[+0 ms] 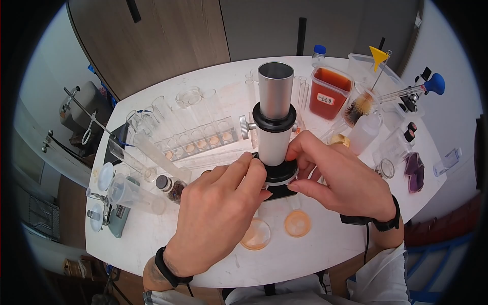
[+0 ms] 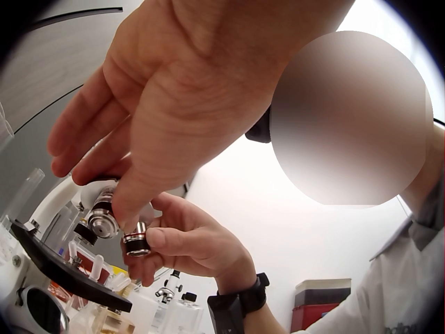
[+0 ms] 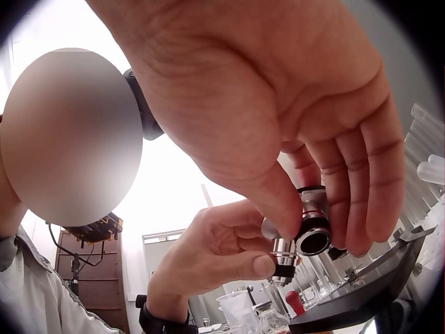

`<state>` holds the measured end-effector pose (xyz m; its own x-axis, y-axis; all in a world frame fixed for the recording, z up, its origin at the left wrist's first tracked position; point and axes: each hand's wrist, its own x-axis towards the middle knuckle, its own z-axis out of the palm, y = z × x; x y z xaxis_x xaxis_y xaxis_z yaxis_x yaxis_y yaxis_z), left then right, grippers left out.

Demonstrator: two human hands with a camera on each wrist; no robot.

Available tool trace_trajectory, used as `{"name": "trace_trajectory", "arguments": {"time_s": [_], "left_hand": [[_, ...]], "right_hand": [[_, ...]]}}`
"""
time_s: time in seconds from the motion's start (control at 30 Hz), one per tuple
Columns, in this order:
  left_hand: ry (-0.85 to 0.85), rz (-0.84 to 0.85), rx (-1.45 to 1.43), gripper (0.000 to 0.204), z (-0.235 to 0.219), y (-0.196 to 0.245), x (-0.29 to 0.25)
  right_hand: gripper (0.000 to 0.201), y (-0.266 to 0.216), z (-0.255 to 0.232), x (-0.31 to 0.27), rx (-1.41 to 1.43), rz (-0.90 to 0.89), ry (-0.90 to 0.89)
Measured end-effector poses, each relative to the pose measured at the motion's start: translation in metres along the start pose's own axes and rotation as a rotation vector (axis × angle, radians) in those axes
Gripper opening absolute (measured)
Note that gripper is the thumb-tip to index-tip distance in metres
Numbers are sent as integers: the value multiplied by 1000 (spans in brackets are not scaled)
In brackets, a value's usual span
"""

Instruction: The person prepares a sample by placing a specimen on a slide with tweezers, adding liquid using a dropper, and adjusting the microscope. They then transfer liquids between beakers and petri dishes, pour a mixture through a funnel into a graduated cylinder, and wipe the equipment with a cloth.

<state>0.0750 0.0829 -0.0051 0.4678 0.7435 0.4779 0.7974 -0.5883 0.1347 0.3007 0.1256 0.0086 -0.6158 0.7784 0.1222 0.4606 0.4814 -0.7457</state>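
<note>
Gripping low, head view: on both sides of the microscope (image 1: 274, 147) at once, below the white section.
Microscope, head view: upright near the middle of the white table (image 1: 218, 272).
Left hand (image 1: 216, 208), head view: bent at the fingers, close against the microscope, fingertips partly hidden.
Right hand (image 1: 338, 180), head view: curved inward, thumb and fingers only slightly apart.
Two round dishes (image 1: 297, 224), head view: lying in front of the microscope, one partly behind the left hand.
Dark-capped jar (image 1: 171, 188), head view: just left of the left hand.
Clear rack (image 1: 203, 144), head view: behind the left hand.
Red-brown tub (image 1: 330, 96), head view: farther back, right of the microscope.
Silver lens (image 2: 104, 223), left wrist view: right by the left thumb, under bent fingers.
Black-rimmed lens (image 2: 138, 243), left wrist view: pinched by the right thumb and fingers.
Black plate (image 2: 66, 268), left wrist view: below both lenses.
Black-rimmed lens, right wrist view: between right thumb and fingers, nearly closed round it.
Silver lens, right wrist view: held against the left thumb.
</note>
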Motion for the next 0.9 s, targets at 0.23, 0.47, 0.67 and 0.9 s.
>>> {"name": "trace_trajectory", "arguments": {"time_s": [0.23,0.47,0.67,0.9], "left_hand": [[-6,-3,9,39,0,1,0],[33,20,90,36,8,-2,-2],[53,30,118,36,8,0,-2],[43,43,97,37,9,-3,-1]], "right_hand": [[31,0,0,0,4,-18,11],[32,-4,-2,-1,57,28,-15],[42,-1,-6,-1,-57,-5,-31],[46,7,1,0,33,-64,-3]]}}
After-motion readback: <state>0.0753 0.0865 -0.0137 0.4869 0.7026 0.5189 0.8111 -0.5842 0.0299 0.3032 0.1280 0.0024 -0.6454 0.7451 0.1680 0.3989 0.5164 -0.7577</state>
